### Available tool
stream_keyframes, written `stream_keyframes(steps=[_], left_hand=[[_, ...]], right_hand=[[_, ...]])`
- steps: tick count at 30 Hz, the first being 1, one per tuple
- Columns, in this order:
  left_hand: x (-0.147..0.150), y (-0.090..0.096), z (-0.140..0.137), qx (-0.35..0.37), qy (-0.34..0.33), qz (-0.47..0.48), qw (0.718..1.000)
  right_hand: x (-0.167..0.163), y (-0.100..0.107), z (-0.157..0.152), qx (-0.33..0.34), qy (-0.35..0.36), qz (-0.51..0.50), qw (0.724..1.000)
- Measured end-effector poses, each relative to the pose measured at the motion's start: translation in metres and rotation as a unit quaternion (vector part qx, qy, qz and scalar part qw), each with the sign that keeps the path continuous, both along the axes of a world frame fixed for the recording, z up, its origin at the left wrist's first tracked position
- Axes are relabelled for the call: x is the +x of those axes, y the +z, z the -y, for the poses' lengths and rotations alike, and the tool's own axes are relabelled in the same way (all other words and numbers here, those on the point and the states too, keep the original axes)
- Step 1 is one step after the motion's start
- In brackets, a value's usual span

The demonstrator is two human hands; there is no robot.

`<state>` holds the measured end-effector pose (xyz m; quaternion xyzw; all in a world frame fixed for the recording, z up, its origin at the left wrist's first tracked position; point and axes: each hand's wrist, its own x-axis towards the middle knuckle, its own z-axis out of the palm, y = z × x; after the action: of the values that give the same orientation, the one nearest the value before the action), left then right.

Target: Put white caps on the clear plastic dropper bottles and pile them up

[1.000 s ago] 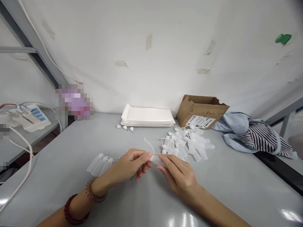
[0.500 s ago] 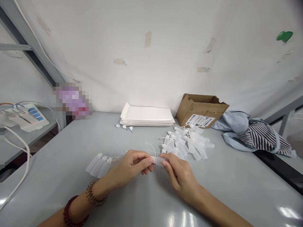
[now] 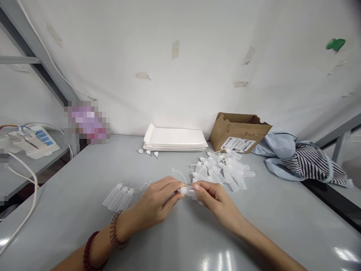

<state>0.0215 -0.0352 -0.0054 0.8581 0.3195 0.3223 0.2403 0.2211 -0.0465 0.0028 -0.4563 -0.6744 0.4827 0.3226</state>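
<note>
Between my two hands is a small translucent plastic bottle, lying sideways above the grey table. My left hand is closed, its fingers and thumb pinching the white cap end of the bottle. A thin curved strap rises from that end. My right hand grips the bottle's body, which its fingers partly hide. Left of my hands, several similar bottles lie side by side with their straps pointing right. Beyond my right hand is a loose pile of such bottles.
Several small white caps with thin tips lie near a stack of white padded envelopes. An open cardboard box stands against the wall, beside a blue and striped cloth bag. A power strip with cables sits at left.
My left hand has turned over the cap end, its fingers now on top and thumb below. My right thumb has shifted along the bottle, and more of the cap end shows.
</note>
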Motion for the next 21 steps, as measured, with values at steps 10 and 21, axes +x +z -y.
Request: stream_keyframes(steps=[10, 21], left_hand=[[-0.075, 0.014, -0.058, -0.012, 0.299, -0.221, 0.928], [-0.112, -0.014, -0.117, -0.038, 0.289, -0.255, 0.922]], right_hand=[[0.022, -0.007, -0.014, 0.442, -0.207, 0.269, 0.831], [0.023, -0.012, -0.02, 0.428, -0.284, 0.513, 0.688]])
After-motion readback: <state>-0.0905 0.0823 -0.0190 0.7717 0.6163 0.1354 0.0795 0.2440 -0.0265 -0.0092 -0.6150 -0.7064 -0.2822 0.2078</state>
